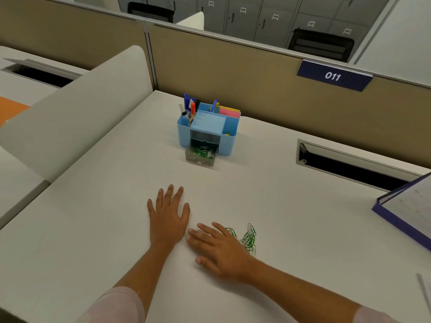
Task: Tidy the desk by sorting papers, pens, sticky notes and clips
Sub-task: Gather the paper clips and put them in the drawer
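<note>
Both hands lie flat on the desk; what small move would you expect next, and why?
Probably the right hand sweeps together and pinches up the loose paper clips beside it: they lie scattered on the desk, while the drawer of the blue organizer stands pulled out with clips already inside. The left hand rests flat, holding nothing.

The blue sign (334, 75) on the beige partition (233, 73) reads "011"; locker tags (275, 17) blur.

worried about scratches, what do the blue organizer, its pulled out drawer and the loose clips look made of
Blue organizer: probably moulded plastic with a satin finish, going by its even colour and rounded corners.
Drawer: likely smoky translucent plastic, as its front wall looks grey and see-through.
Loose paper clips: thin bent wire loops, seemingly coated green and white. Bare metal can't be confirmed.
</note>
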A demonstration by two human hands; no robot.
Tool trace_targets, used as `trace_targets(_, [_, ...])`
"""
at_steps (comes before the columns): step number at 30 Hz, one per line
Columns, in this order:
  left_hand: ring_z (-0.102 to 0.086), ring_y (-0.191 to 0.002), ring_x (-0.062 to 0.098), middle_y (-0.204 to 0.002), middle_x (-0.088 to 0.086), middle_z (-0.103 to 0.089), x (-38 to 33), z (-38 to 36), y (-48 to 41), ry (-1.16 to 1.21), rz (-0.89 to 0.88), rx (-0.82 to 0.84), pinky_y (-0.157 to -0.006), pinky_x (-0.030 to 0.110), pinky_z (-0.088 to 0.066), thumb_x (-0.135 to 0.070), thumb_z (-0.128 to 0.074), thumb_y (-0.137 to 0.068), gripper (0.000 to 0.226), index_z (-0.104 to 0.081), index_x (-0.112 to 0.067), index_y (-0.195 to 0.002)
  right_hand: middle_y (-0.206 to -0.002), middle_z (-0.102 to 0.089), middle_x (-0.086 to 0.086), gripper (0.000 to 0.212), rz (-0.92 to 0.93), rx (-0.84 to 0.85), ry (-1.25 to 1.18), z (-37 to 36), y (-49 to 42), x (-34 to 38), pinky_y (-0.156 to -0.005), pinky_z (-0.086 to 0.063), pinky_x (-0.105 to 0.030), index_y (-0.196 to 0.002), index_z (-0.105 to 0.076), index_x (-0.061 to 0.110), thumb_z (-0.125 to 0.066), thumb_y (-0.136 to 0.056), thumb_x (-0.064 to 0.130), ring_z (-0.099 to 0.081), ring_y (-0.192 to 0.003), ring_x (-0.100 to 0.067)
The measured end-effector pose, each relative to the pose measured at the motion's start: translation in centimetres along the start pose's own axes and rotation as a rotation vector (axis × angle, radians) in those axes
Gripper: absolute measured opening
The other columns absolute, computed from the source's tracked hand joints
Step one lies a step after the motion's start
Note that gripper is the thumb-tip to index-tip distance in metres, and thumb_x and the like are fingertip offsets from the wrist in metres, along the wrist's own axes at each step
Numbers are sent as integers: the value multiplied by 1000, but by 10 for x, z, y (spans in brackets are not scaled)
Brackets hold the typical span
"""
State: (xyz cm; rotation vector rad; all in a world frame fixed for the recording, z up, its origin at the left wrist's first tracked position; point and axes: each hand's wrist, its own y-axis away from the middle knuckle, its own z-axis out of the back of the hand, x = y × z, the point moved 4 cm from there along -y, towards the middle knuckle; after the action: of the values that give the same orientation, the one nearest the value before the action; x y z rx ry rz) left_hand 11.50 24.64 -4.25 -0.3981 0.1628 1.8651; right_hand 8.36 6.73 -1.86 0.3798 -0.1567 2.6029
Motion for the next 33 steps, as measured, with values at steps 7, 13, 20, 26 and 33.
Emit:
trace_targets(7, [-12, -147, 23, -158, -2, -22, 1, 0, 0, 1, 8, 23, -117, 51, -5, -51, -22, -92, 60, -25, -33, -150, -160, 0, 15, 63, -173, 74, 167, -4, 37, -13, -115, 4, -49, -153, -5, 29, -23, -100, 57, 9, -148, -20])
trace_targets(13, [-12, -147, 23, -158, -1, -22, 0, 1, 0, -7, 9, 24, -117, 51, -6, -52, -22, -93, 60, -25, -32, -150, -159, 8, 19, 63, -310, 70, 140, 7, 38, -42, -115, 13, -48, -153, 2, 32, -19, -99, 59, 19, -146, -14])
trace_targets(20, [-13, -147, 23, -158, -1, -23, 1, 0, 1, -5, 9, 20, -117, 51, -6, -52, -21, -92, 61, -26, -32, -149, -158, 8, 20, 60, -635, -171, -72, 14, 61, -53, -118, 11, -34, -153, -2, 32, -17, -99, 53, 16, -145, -4])
trace_targets(26, [-12, -147, 22, -158, -2, -23, 0, 0, 1, -4, 12, 17, -117, 50, -5, -52, -20, -92, 61, -26, -33, -149, -157, 17, 15, 70, -686, -163, -137, 3, 60, -45, -119, 8, -29, -151, 10, 28, -7, -93, 63, 19, -144, -2])
trace_targets(33, [-13, -147, 22, -158, -2, -23, 1, 0, 0, 1, 14, 17, -117, 50, -5, -54, -19, -91, 62, -26, -33, -149, -159, 11, 14, 76, -547, -111, -127, -6, 21, -23, -119, 7, -26, -153, 5, 25, -23, -95, 64, 19, -143, 0])
